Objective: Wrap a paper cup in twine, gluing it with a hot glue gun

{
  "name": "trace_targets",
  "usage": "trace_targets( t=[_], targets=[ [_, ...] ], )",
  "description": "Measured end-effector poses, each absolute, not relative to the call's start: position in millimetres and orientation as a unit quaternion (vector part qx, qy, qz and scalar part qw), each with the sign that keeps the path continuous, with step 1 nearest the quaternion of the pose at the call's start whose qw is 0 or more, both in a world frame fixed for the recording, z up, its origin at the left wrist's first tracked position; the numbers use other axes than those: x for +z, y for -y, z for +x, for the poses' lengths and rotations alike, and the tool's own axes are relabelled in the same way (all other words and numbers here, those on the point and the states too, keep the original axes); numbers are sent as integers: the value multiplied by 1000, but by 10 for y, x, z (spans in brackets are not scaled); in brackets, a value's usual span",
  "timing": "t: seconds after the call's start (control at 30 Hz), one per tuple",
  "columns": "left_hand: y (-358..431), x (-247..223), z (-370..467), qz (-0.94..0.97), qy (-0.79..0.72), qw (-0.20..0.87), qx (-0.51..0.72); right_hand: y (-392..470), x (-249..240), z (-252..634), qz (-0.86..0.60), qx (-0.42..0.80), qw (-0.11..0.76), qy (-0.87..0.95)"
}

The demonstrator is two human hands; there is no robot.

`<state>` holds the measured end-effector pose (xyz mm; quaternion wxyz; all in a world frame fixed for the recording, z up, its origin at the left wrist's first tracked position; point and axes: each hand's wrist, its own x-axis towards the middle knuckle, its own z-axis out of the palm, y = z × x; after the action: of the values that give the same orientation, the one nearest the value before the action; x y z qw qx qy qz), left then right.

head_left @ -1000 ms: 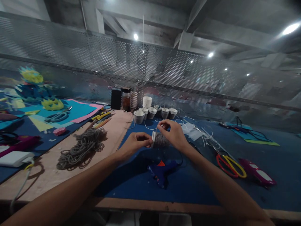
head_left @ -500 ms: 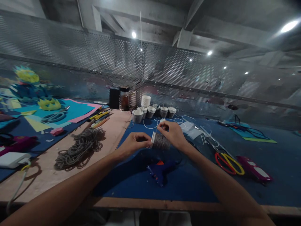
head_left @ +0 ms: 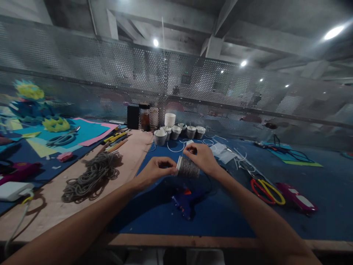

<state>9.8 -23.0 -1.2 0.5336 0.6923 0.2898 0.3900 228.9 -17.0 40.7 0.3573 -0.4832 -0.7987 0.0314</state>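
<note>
Over the blue mat, from where I stand, the cord-wrapped cup is held in the air on its side, white rim toward the left hand. That hand's thumb and fingertips are pinched on the rim; the right hand curls above the cup, thumb and forefinger drawn together, though I can't tell whether a strand is caught between them. In the last second the cup has tipped a touch, and more of its wrapped side shows, while both hands have barely shifted. I take that as a small adjustment, with the cup still being worked on. The glue gun lies just below, untouched; the cord sits heaped to the left, and similar cups stand behind.
</note>
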Motion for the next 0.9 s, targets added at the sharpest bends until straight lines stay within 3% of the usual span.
trace_targets(
  t=[0.17,0.9],
  targets=[
    [220,-18,97,689,-290,536,392,151,372,2325,-503,44,333,796],
    [237,-15,121,672,-282,579,365,264,438,2181,-411,0,428,805]
  ],
)
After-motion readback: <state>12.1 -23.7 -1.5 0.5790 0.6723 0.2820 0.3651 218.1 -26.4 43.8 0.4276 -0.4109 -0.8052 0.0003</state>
